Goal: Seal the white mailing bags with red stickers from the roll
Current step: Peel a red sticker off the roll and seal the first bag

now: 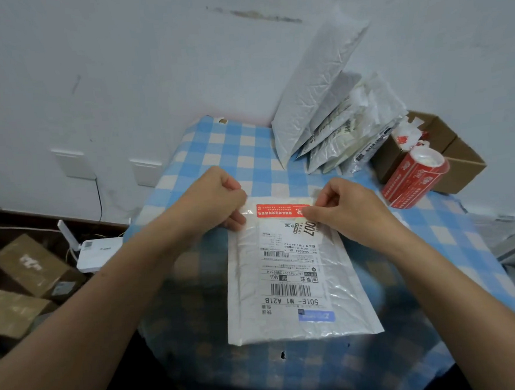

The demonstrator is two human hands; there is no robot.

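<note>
A white mailing bag (299,312) with a printed shipping label lies flat on the blue checked table (217,146). A red sticker (281,209) runs across the bag's far edge. My left hand (217,197) pinches the bag's far left corner beside the sticker's left end. My right hand (347,207) pinches the sticker's right end against the bag. The red sticker roll (415,179) stands at the table's right side, apart from both hands.
Several more white mailing bags (326,106) lean against the wall at the back right. An open cardboard box (456,155) sits behind the roll. On the floor at left are brown boxes (28,266) and a white router (97,253).
</note>
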